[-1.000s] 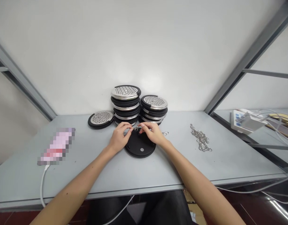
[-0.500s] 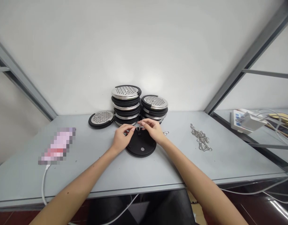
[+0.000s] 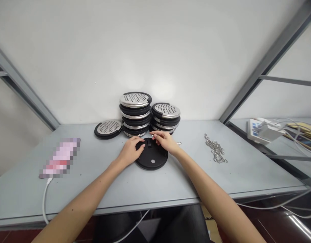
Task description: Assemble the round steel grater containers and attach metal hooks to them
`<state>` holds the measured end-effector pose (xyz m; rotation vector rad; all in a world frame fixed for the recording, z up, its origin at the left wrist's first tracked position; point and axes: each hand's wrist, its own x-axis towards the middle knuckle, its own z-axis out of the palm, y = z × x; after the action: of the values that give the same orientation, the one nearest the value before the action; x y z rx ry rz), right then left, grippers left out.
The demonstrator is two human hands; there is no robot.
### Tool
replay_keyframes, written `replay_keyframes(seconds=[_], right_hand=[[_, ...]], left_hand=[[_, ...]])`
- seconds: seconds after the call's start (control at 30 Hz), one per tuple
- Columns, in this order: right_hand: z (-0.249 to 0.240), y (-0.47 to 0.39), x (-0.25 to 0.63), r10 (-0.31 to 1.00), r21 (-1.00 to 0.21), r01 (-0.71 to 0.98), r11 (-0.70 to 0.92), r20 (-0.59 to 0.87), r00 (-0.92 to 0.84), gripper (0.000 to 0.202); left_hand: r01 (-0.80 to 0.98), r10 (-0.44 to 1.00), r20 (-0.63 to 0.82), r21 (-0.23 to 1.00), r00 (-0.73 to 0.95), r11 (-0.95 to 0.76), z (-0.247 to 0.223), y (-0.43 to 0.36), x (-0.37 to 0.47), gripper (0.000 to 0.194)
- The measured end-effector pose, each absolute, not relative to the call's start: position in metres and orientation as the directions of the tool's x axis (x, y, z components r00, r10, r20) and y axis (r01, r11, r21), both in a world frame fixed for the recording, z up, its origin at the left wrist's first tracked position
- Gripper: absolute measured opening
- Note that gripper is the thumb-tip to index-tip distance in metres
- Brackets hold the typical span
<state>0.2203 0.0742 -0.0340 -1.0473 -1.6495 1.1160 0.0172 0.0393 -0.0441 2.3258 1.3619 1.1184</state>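
A round black disc (image 3: 155, 158), with a small pale dot and a short black tab at its far edge, lies flat on the table. My left hand (image 3: 131, 151) is closed on the disc's left rim, thumb on top. Above the far right edge, my right hand (image 3: 166, 141) pinches a small shiny metal clip, mostly hidden by the fingers. Just right of that hand, another small metal clip (image 3: 179, 143) rests on the table. Farther right is a loose heap of metal clips (image 3: 215, 148).
Behind the hands stand a taller stack of discs (image 3: 135, 114) with perforated silver tops and a shorter stack (image 3: 167, 116). One single disc (image 3: 108, 129) lies to their left. A blurred phone (image 3: 61, 157) on a white cable is at left; a power strip (image 3: 263, 131) sits beyond the right frame.
The metal clip has come away from the tab and is now at my right fingertips. My left hand has shifted from the tab to the disc's left rim.
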Motion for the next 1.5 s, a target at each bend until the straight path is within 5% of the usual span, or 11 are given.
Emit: replay_keyframes(seconds=[0.3, 0.67, 1.5], right_hand=[[-0.040, 0.072, 0.224, 0.845, -0.736, 0.424, 0.528, 0.405, -0.349, 0.024], [-0.034, 0.069, 0.225, 0.786, -0.606, 0.501, 0.618, 0.479, -0.390, 0.012], [-0.033, 0.065, 0.235, 0.756, -0.560, 0.514, 0.650, 0.406, -0.513, 0.029]], left_hand=[[0.588, 0.793, 0.461, 0.534, 0.400, -0.607, -0.039, 0.039, 0.013, 0.019], [0.591, 0.803, 0.442, 0.545, 0.400, -0.595, -0.038, 0.036, 0.017, 0.030], [0.552, 0.763, 0.429, 0.528, 0.483, -0.646, -0.040, 0.038, 0.012, 0.042]])
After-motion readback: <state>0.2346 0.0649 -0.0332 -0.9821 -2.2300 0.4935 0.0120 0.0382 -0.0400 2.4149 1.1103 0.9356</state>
